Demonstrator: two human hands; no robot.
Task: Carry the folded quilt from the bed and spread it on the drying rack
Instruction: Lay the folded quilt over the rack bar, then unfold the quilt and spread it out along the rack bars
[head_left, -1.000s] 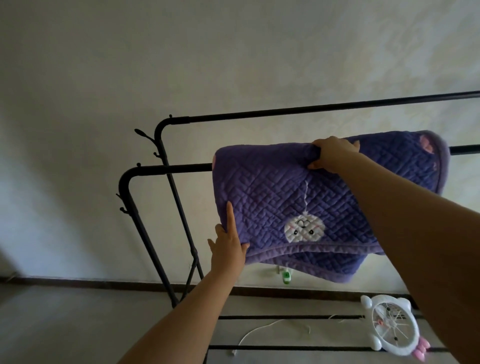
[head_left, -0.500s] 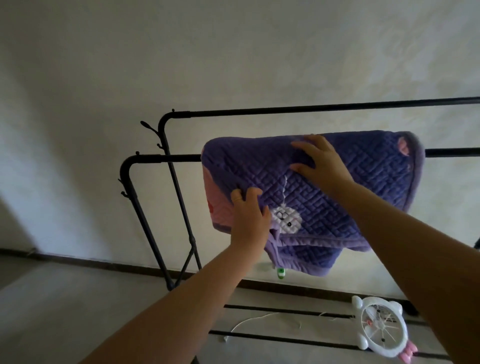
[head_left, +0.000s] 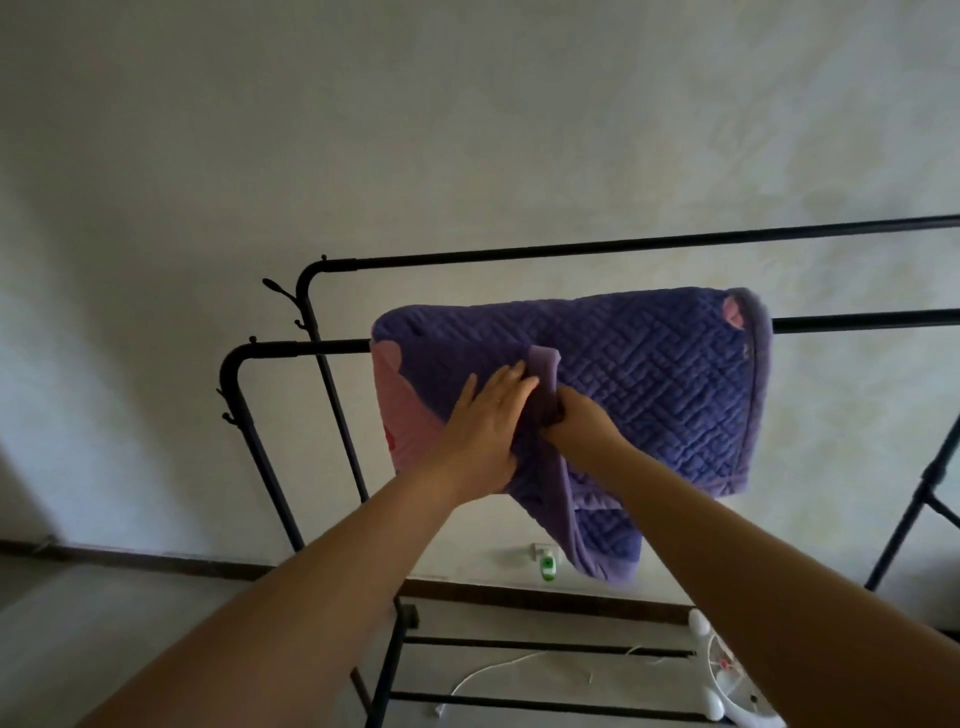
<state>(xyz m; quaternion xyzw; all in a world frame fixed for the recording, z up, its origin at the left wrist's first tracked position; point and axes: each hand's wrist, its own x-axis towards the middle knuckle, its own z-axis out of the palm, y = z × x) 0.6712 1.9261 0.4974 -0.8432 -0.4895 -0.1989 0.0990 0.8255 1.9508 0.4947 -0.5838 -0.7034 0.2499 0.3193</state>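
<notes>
Purple quilt (head_left: 649, 384) hangs folded on the near rail (head_left: 291, 347); right hand (head_left: 576, 421) pinches a fold, left hand (head_left: 485, 415) lies flat and open against it, so unfolding sideways looks next.

Just beyond the left hand (head_left: 485, 431), the quilt (head_left: 649, 374) is seen in deep purple, stitched in a maze-like geometric pattern, with a paler lilac border. Left of that hand, a pink panel (head_left: 402, 415) is shown (marked with a small red shape, perhaps a print). The drying rack (head_left: 519, 254) behind is black. Below the right hand (head_left: 576, 421), a green item (head_left: 547, 567) is seen on the off-white wall (head_left: 467, 130), and a white fan (head_left: 727, 675) with a pink centre lower right.
</notes>
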